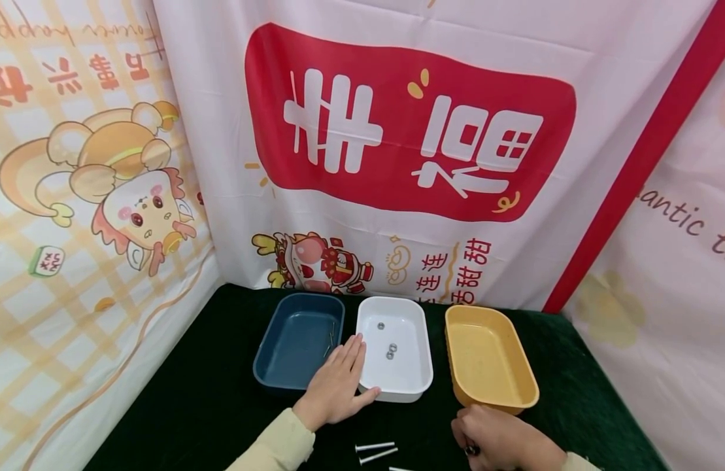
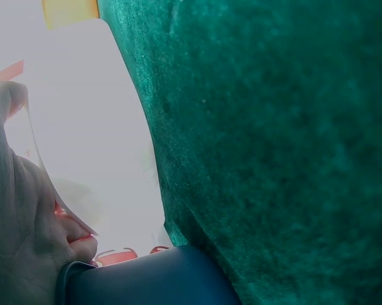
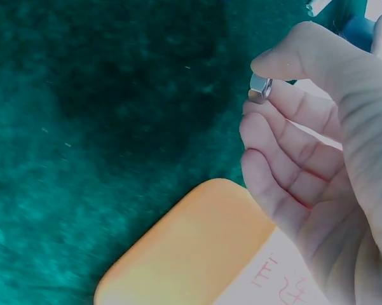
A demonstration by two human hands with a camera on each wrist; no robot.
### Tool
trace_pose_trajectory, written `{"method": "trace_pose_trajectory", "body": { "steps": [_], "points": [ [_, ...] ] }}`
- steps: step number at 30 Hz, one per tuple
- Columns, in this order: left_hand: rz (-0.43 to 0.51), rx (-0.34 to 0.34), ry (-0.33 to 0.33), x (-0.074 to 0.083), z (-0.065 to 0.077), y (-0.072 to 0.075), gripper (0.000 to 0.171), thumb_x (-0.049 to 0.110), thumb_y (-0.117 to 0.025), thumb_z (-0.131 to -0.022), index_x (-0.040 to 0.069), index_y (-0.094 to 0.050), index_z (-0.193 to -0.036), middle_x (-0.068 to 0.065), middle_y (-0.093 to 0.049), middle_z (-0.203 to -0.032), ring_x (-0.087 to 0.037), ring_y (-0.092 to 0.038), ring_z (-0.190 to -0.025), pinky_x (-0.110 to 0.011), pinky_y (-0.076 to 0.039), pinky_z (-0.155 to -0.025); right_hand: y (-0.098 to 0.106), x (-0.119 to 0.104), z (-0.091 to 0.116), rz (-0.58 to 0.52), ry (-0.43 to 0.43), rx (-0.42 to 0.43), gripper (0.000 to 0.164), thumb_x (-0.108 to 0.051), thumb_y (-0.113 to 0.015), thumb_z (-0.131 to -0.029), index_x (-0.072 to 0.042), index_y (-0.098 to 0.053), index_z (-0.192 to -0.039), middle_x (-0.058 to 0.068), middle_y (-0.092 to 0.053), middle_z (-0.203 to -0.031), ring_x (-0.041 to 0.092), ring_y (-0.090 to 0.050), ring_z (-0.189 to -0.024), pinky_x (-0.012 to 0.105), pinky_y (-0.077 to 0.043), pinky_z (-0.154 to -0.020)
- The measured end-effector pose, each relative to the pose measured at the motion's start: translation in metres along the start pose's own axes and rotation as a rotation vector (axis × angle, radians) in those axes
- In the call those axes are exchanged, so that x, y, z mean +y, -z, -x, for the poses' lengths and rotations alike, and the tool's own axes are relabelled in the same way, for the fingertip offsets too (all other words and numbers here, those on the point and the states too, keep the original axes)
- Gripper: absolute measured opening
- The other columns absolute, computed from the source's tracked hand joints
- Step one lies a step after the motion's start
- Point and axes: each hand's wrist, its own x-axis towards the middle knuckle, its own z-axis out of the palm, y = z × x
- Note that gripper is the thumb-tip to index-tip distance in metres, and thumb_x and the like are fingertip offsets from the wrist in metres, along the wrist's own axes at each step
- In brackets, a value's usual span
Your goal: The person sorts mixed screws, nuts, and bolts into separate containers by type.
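My left hand (image 1: 337,383) rests against the near left side of the white tray (image 1: 423,340), its fingers straight along the rim and its thumb by the front corner. Three hex nuts, one apart and two close together, lie in that tray. At the front of the yellow tray (image 1: 486,353), my right hand (image 1: 503,437) pinches a shiny hex nut (image 3: 259,89) between thumb and index finger. The other fingers of this hand are bent and hold nothing visible. In the left wrist view, the white tray (image 2: 95,127) is overexposed, and its contents are hidden.
To the left stands a blue tray (image 1: 280,340) with a few thin metal pieces (image 1: 331,337) at its right side. Several bolts (image 1: 374,447) lie on the dark green cloth (image 1: 180,392) near the front. Printed fabric (image 1: 409,131) hangs behind the trays.
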Motion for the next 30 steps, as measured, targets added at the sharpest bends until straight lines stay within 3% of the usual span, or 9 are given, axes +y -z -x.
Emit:
{"method": "trace_pose_trajectory", "body": {
  "steps": [10, 19, 30],
  "points": [
    [-0.01, -0.008, 0.012, -0.002, -0.001, 0.0, 0.096, 0.073, -0.04, -0.103, 0.005, -0.021, -0.169, -0.01, -0.012, -0.18, -0.027, -0.013, -0.167, -0.05, -0.021, -0.134, 0.034, -0.015, -0.006, 0.056, 0.012, 0.017, 0.019, -0.014, -0.084, -0.083, -0.025, -0.069, -0.088, -0.016, -0.058, -0.078, -0.005, -0.053, -0.065, 0.015, -0.05, -0.062],
    [0.012, -0.008, 0.011, -0.001, 0.0, 0.001, 0.096, 0.071, -0.043, -0.103, 0.005, -0.021, -0.169, -0.01, -0.012, -0.18, -0.028, -0.012, -0.167, -0.051, -0.02, -0.134, 0.07, -0.027, -0.015, 0.118, 0.07, 0.113, 0.022, -0.016, -0.085, -0.083, -0.026, -0.066, -0.084, -0.014, -0.059, -0.079, -0.005, -0.052, -0.067, 0.015, -0.052, -0.064],
    [0.011, -0.013, 0.003, -0.002, -0.002, 0.0, 0.094, 0.067, -0.046, -0.104, 0.003, -0.022, -0.168, -0.013, -0.014, -0.179, -0.029, -0.014, -0.167, -0.052, -0.021, -0.134, 0.102, -0.036, -0.025, 0.147, 0.115, 0.26, 0.017, -0.017, -0.086, -0.085, -0.022, -0.07, -0.089, -0.009, -0.064, -0.083, -0.002, -0.052, -0.071, 0.015, -0.055, -0.07]
  ]
}}
